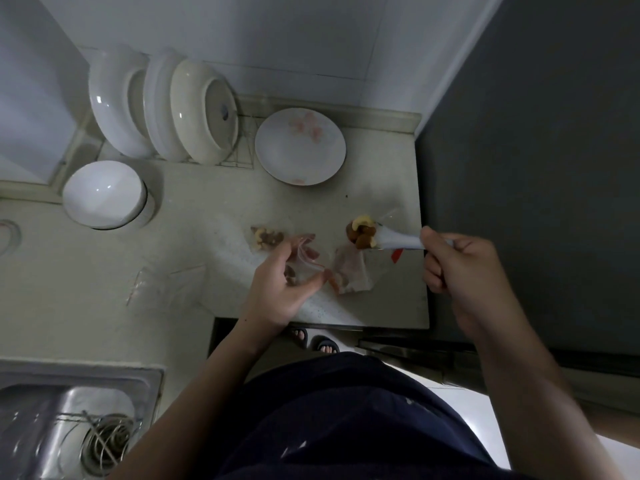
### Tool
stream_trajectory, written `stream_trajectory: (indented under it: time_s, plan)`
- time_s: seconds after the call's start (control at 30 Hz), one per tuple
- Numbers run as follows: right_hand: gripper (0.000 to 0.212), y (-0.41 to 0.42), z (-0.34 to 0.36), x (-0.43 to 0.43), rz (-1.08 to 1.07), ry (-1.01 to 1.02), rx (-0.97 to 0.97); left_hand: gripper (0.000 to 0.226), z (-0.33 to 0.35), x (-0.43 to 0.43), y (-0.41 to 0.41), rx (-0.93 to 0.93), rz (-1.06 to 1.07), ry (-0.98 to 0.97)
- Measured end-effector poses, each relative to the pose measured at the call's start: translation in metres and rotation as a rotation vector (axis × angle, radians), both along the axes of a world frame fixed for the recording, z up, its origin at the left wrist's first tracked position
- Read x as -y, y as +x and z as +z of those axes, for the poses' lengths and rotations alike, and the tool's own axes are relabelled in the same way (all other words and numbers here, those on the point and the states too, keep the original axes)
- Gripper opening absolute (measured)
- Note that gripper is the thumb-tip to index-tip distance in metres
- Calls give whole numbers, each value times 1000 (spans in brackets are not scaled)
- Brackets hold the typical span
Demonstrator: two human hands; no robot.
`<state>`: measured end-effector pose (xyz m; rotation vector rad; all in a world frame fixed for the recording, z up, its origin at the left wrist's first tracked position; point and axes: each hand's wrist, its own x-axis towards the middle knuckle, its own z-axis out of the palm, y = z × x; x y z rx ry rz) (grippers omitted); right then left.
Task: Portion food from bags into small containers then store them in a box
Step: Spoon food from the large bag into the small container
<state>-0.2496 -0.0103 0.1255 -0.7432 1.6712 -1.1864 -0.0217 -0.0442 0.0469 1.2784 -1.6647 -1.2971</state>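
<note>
A dark navy garment (349, 420) fills the bottom of the frame, with 2 bare forearms reaching out over a pale speckled stone desk (194, 237). The right hand (457, 268) has its grip closed around the handle of a white ceramic spoon (391, 239), whose long axis runs nearly level across the frame, bowl end pointing left. The bowl is heaped with mixed nuts (362, 232), pale curved cashews over darker brown pieces, held above the desk near its right edge. The left hand (277, 289) pinches open a small clear plastic zip bag (304, 258) with a red strip at its mouth; a few brown nuts show inside it. Just right of that bag lies a crumpled clear plastic packet (351, 275) with pinkish contents, hard to make out. Left of the hand's fingertips sits another small clear bag of nuts (265, 237), flat on the desk. Farther back stand a white flowered plate (300, 147), a white round bowl (102, 194) and 3 upright cream dishes in a wire rack (166, 109). A steel sink (65, 431) lies at lower left.
</note>
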Motion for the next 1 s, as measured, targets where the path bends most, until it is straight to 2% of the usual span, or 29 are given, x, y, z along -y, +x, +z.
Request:
stream_trajectory:
  time_s: [0.1,0.2,0.43,0.57,0.7,0.87,1.0]
  plan:
    - [38,6,1,1,76,-24,-22,50,2,1,-2,19,-5,-23]
    - [41,13,2,1,139,-46,-47,50,3,0,-2,27,-18,-38]
    - [51,29,11,-1,272,-33,-257,51,3,-5,-2,12,-6,-50]
    - [47,37,21,-2,334,-70,-458,53,2,-5,-1,17,4,-60]
    - [26,43,22,0,416,-92,-595,54,2,-5,-2,-4,10,-79]
    - [20,48,25,-3,499,-289,-873,49,-2,-6,-2,-63,32,-102]
    - [21,46,26,-4,465,-311,-832,46,-1,-6,-2,-99,50,-99]
